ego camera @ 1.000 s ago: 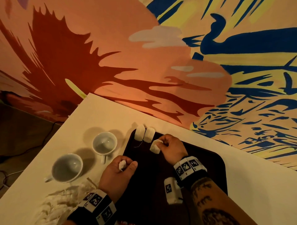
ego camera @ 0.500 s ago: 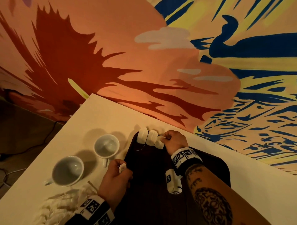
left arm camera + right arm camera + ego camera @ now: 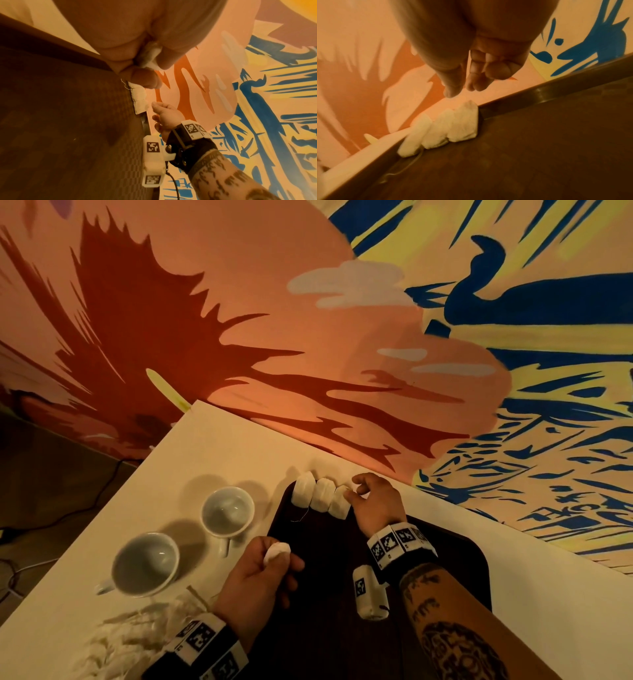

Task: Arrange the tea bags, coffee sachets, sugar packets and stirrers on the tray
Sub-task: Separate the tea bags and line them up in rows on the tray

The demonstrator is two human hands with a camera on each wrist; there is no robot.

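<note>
Three white tea bags (image 3: 320,499) lean in a row against the far left rim of the dark tray (image 3: 325,628). My right hand (image 3: 356,487) hovers just right of the third tea bag (image 3: 339,502). In the right wrist view its fingers (image 3: 476,83) hang loosely a little above that bag (image 3: 464,121), touching nothing. My left hand (image 3: 270,563) is over the tray's left edge and pinches another tea bag (image 3: 278,549) between thumb and fingers. That tea bag (image 3: 152,54) is also seen from the left wrist.
Two empty white cups (image 3: 227,513) (image 3: 145,565) stand on the cream table left of the tray. A heap of white packets and stirrers (image 3: 137,638) lies at the near left. The painted wall (image 3: 342,371) rises directly behind the tray.
My right hand carried a tea bag to the tray's far corner, set it beside the other two and let go. The left hand kept its tea bag and shifted slightly.
</note>
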